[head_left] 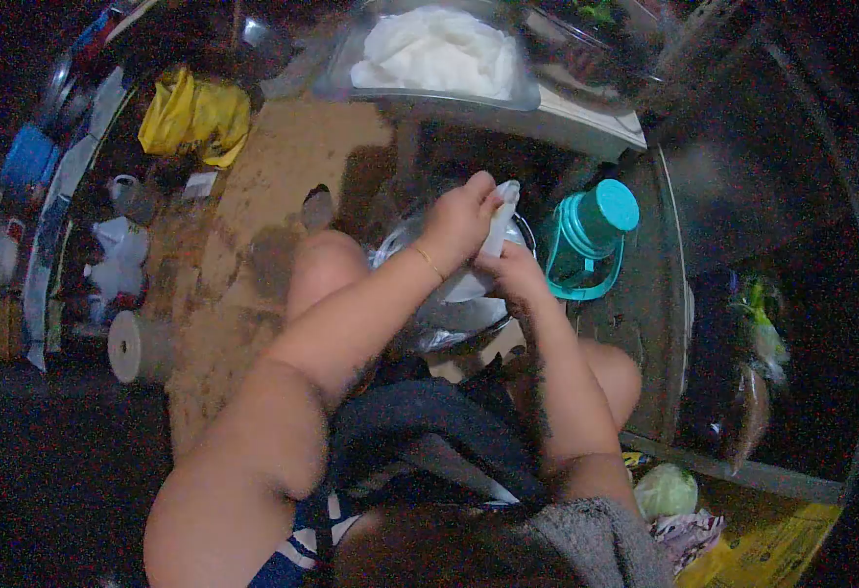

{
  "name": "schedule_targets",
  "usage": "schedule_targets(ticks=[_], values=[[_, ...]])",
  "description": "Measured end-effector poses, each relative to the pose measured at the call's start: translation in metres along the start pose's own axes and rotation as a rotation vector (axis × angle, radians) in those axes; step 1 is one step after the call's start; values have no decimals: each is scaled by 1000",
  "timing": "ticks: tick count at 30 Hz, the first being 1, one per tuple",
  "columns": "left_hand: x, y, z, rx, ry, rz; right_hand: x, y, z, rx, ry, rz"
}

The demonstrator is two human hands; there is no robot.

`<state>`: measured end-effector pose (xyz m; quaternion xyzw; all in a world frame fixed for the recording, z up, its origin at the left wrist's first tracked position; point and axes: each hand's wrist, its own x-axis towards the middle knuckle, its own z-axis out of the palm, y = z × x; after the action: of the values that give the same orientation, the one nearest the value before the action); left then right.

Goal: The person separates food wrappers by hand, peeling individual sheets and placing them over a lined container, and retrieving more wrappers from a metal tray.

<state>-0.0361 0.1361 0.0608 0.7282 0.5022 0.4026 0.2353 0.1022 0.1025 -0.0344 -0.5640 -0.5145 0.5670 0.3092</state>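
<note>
My left hand point(457, 223), with a thin bracelet at the wrist, is closed on a narrow white folded strip point(501, 218). Just below it, my right hand point(518, 274) pinches the strip's lower end, its fingers partly hidden. I cannot tell what the strip is made of. Both hands are above a round metal basin point(449, 328) between my knees, which looks lined with clear plastic. White material shows inside the basin, partly covered by my hands and forearms.
A tray point(429, 96) heaped with soft white material stands ahead. To the right are a turquoise bucket and dipper point(611, 211); a cabbage point(667, 490) lies lower right. Flattened cardboard point(292, 147), a yellow bag point(194, 116) and a white roll point(136, 346) are left.
</note>
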Motion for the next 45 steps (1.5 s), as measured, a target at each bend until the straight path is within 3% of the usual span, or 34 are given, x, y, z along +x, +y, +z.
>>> schedule_targets(ticks=[3,7,11,14,18,21,24,27,34,37,40,43,45], values=[[8,-1,-5,88,24,118,-31,-51,-6,377,-62,67],[12,-2,-9,22,37,105,-34,-56,-15,510,-113,146],[14,-4,-10,-124,32,20,-39,-60,-11,559,-149,81],[13,-6,-9,-154,29,-16,-52,-85,-9,414,-159,237],[15,-9,-8,-152,41,-43,-41,-65,-5,322,-201,146],[16,-9,-13,-181,-132,-138,-34,-55,-2,446,-149,34],[15,-2,-26,-246,-525,-383,-34,-57,-6,747,-118,-27],[9,-12,-27,-150,-511,-37,-37,-59,-8,782,-23,-38],[7,3,-38,-184,-448,-203,-42,-66,-17,931,-52,21],[8,-3,-34,-146,-430,-114,-46,-72,-17,924,-21,37],[7,-13,-28,-104,-435,-104,-34,-60,-11,583,240,-51],[8,-18,-21,-38,-402,-47,-39,-68,-6,473,447,-158],[7,-18,-19,-109,-420,-83,-30,-57,-9,321,435,-235]])
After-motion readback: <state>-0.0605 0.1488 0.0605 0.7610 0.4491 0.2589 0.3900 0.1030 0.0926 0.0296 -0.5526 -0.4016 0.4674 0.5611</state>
